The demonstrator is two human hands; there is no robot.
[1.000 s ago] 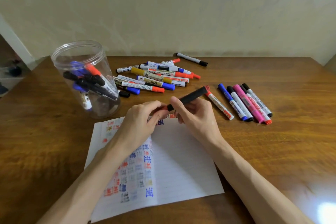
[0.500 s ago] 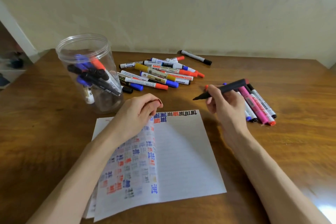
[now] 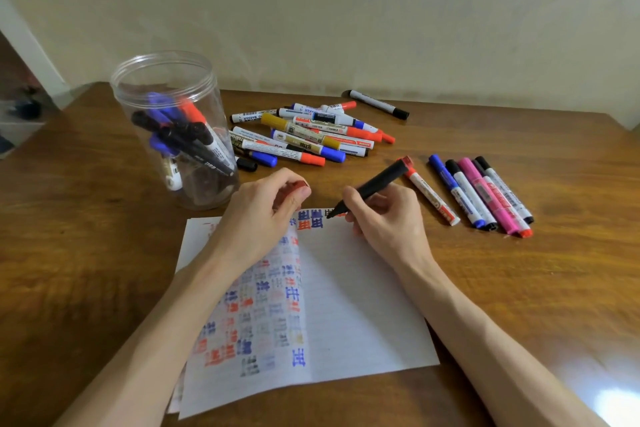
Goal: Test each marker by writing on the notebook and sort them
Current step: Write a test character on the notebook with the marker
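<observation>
The right hand (image 3: 384, 218) is gripping a black marker (image 3: 372, 185), with thumb and fingers curled round its lower half. The marker's long axis is running from lower left to upper right. Its tip is pointing down and left at the top edge of the notebook's (image 3: 363, 305) right page, touching or almost touching the paper beside a line of blue, red and black test marks. Its rear end is rising up and right, toward the far side of the desk (image 3: 519, 288).

The left hand (image 3: 259, 215) is resting on the top of the left page, and its curled fingers are pinching a small red cap (image 3: 302, 184). The notebook is lying open on the desk in front of the person, its left page crowded with coloured marks.

A clear jar (image 3: 173, 135) is standing on the desk to the left of the hands, holding several markers that are leaning at a slant. Behind the hands a pile (image 3: 311, 135) of markers is lying mostly crosswise. To the right a row (image 3: 485, 194) of five markers is lying side by side, each pointing toward the person and slightly right. A red-capped one (image 3: 431, 198) is lying just left of that row, parallel to it, with the black marker's rear end crossing in front of its cap. One more, black-capped (image 3: 379, 104), is lying alone near the wall.
</observation>
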